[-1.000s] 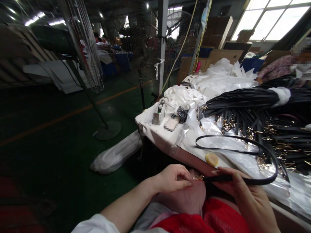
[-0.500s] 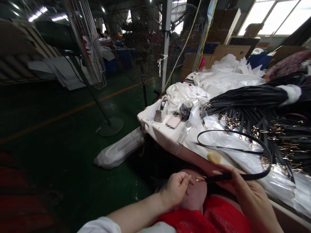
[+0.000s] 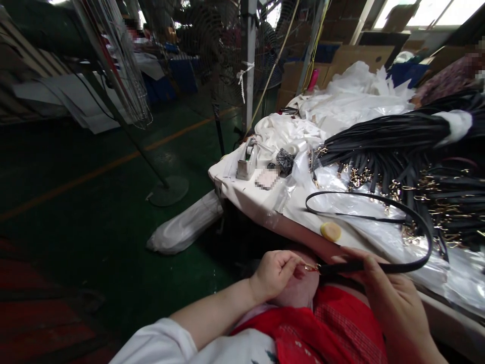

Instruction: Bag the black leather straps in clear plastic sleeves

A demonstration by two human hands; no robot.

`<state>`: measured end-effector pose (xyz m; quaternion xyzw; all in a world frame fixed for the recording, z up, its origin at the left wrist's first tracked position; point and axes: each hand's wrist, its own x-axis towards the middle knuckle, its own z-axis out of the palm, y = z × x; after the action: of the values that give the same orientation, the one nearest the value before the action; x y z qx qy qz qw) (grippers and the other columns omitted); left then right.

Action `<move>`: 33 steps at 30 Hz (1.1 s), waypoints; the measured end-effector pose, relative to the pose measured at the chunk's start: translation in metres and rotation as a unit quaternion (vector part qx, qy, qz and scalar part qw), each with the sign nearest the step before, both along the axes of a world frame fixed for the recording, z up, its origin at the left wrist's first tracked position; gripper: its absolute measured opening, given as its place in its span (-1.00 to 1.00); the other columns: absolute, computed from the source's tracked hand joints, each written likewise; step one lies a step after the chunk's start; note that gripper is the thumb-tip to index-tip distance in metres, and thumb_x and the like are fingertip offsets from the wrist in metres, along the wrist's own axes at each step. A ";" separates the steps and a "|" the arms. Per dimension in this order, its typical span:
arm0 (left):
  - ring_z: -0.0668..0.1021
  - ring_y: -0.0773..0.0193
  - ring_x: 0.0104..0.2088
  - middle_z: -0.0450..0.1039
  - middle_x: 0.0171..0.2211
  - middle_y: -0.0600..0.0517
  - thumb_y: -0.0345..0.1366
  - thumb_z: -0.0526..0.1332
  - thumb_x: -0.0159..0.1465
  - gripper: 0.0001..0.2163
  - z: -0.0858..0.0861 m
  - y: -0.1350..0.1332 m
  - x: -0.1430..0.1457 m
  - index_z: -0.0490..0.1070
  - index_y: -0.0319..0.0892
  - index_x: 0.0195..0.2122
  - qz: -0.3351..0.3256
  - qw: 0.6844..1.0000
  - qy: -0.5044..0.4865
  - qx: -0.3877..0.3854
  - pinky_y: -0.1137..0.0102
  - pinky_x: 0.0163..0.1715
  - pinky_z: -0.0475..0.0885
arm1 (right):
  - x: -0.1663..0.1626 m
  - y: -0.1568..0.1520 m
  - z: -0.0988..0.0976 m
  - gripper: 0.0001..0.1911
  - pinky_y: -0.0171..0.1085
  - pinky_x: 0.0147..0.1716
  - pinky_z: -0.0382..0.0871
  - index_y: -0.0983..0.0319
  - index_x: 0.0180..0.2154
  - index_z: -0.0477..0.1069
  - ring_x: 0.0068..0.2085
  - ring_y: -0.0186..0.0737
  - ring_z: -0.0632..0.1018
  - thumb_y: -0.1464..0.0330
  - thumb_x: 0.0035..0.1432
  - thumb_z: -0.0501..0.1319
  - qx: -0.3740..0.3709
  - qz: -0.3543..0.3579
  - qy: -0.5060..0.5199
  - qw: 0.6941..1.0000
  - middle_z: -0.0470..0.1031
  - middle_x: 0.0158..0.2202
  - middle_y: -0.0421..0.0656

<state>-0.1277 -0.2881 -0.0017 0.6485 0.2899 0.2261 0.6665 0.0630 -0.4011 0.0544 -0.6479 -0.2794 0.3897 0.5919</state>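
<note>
A black strap [image 3: 422, 242] curves in a loop over the table edge, with a gold metal snap hook [image 3: 312, 268] at its near end. My right hand [image 3: 396, 296] pinches the strap a little behind the hook, thumb on top. The fingers of my left hand [image 3: 278, 273] are closed at the hook's tip, partly covering it. Both hands are above my lap, just off the table's front edge. A round yellowish disc [image 3: 331, 231] lies on the table near my right fingertips.
A bundle of black straps with gold hooks [image 3: 401, 136] lies on clear plastic at the right. A tape dispenser [image 3: 245, 166] stands near the table corner [image 3: 216, 173]. White crumpled material [image 3: 282, 131] covers the back. A fan stand [image 3: 168, 191] is on the green floor.
My left hand has moved right and closed on the hook's tip. The right hand still grips the strap. The view has shifted slightly.
</note>
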 end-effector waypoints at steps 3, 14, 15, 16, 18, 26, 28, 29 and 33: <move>0.61 0.30 -0.40 0.61 -0.37 -0.11 0.01 0.04 0.39 -0.53 0.004 0.000 0.000 0.57 -0.29 -0.24 -0.006 1.000 -0.004 0.013 0.49 -0.38 0.47 | -0.001 0.000 -0.003 -0.59 -0.21 -0.13 0.59 0.23 -0.03 0.54 -0.11 0.02 0.65 0.09 0.25 0.22 -0.016 0.004 0.009 1.000 0.64 -0.16 0.01; 0.58 0.31 -0.46 0.58 -0.45 -0.07 0.06 0.01 0.39 -0.50 0.008 -0.002 0.007 0.55 -0.29 -0.25 -0.019 1.000 0.000 0.011 0.50 -0.43 0.45 | -0.013 0.013 -0.017 -0.54 -0.11 -0.18 0.61 0.22 -0.02 0.54 -0.10 0.09 0.64 0.04 0.24 0.20 -0.024 0.051 -0.017 0.998 0.63 -0.11 0.03; 0.59 0.30 -0.45 0.58 -0.44 -0.07 0.06 0.01 0.39 -0.50 0.008 -0.002 0.008 0.55 -0.29 -0.23 -0.018 1.000 0.000 0.017 0.49 -0.43 0.45 | -0.016 0.014 -0.018 -0.55 -0.11 -0.13 0.59 0.22 -0.03 0.55 -0.06 0.08 0.62 0.04 0.25 0.20 -0.021 0.047 -0.027 0.998 0.61 -0.08 0.03; 0.59 0.30 -0.44 0.59 -0.42 -0.07 0.05 0.00 0.39 -0.50 0.008 -0.001 0.008 0.55 -0.28 -0.22 -0.019 0.999 -0.002 0.026 0.49 -0.42 0.45 | -0.018 0.014 -0.018 -0.55 -0.10 -0.09 0.57 0.22 -0.04 0.55 -0.03 0.08 0.61 0.05 0.25 0.20 -0.019 0.046 -0.033 0.998 0.61 -0.06 0.03; 0.60 0.29 -0.41 0.60 -0.38 -0.08 0.02 -0.01 0.41 -0.52 0.007 0.002 0.009 0.55 -0.26 -0.21 -0.018 0.999 -0.008 0.050 0.48 -0.40 0.45 | -0.018 0.014 -0.016 -0.55 -0.10 -0.11 0.58 0.22 -0.03 0.55 -0.04 0.08 0.61 0.04 0.25 0.19 -0.017 0.040 -0.033 0.999 0.61 -0.08 0.02; 0.56 0.29 -0.36 0.55 -0.44 -0.02 -0.16 0.03 0.42 -0.65 0.013 0.021 0.000 0.52 -0.20 -0.34 0.080 0.971 -0.017 0.227 0.43 -0.26 0.42 | -0.004 0.003 0.006 -0.63 -0.38 -0.42 0.56 0.19 -0.19 0.59 -0.44 -0.21 0.60 0.05 0.18 0.26 -0.021 -0.004 -0.130 0.991 0.58 -0.48 -0.14; 0.56 0.27 -0.28 0.55 -0.36 -0.05 -0.20 0.06 0.42 -0.70 0.018 0.021 0.000 0.53 -0.20 -0.30 0.102 0.963 -0.042 0.244 0.40 -0.19 0.42 | -0.011 0.006 0.003 -0.59 -0.38 -0.47 0.53 0.22 -0.14 0.58 -0.47 -0.21 0.58 0.04 0.16 0.28 -0.047 0.063 -0.142 0.987 0.58 -0.50 -0.14; 0.55 0.26 -0.25 0.55 -0.33 -0.05 -0.22 0.06 0.41 -0.72 0.020 0.021 0.001 0.53 -0.20 -0.28 0.111 0.960 -0.049 0.253 0.39 -0.16 0.41 | -0.016 0.008 0.000 -0.55 -0.35 -0.48 0.52 0.23 -0.08 0.57 -0.47 -0.20 0.58 0.04 0.16 0.27 -0.062 0.094 -0.141 0.984 0.59 -0.49 -0.13; 0.53 0.26 -0.25 0.52 -0.34 -0.06 -0.25 0.07 0.41 -0.73 0.028 0.017 0.005 0.54 -0.22 -0.27 0.120 0.953 -0.066 0.271 0.40 -0.19 0.41 | -0.035 0.017 -0.015 -0.48 -0.29 -0.48 0.51 0.27 0.00 0.51 -0.44 -0.13 0.60 0.03 0.20 0.21 -0.088 0.169 -0.137 0.972 0.61 -0.45 -0.09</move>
<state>-0.1222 -0.2713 0.0264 0.7489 0.2485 0.4166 0.4515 0.0276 -0.3841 0.0397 -0.6882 -0.4279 0.4146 0.4140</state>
